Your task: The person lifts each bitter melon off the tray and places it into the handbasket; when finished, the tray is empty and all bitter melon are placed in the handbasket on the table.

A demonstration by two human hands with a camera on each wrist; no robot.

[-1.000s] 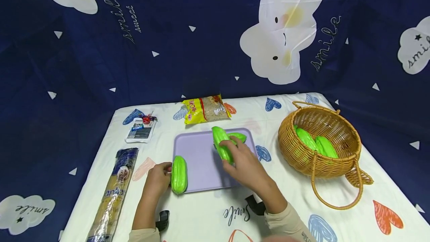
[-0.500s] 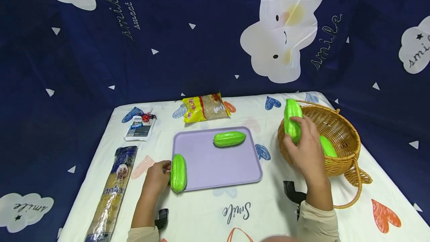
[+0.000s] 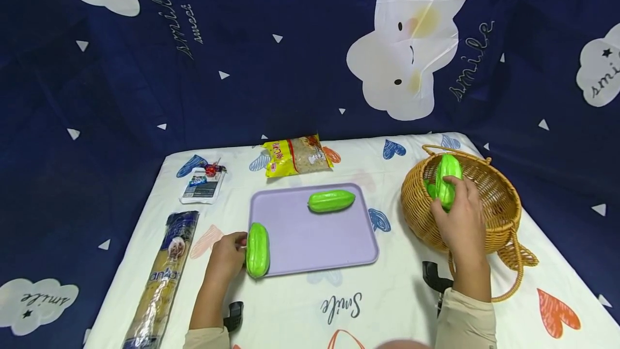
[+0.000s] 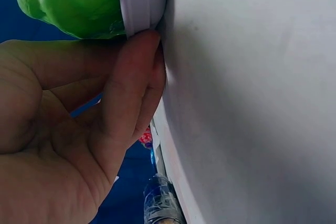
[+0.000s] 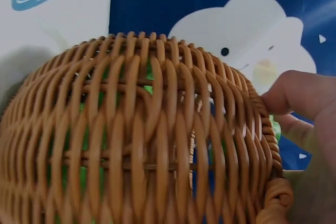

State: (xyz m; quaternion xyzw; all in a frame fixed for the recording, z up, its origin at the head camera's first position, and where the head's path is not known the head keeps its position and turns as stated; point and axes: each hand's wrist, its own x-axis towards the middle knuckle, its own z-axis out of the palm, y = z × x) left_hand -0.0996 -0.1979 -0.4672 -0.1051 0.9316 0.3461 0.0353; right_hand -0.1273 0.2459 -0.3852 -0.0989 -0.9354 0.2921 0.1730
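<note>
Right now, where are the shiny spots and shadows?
Head view: white glare on the long packet; left wrist view: a soft shadow crosses the white surface beside the left hand; right wrist view: grey shadow beside the basket.

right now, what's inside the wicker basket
Part of a green vegetable shows inside the wicker basket, beside the held vegetable in the right hand. The hand and basket wall cover the rest, so their number is unclear.

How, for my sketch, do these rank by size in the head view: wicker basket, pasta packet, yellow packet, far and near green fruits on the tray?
- Wicker basket
- Pasta packet
- Yellow packet
- Far green fruit, near green fruit: too alike to rank
</note>
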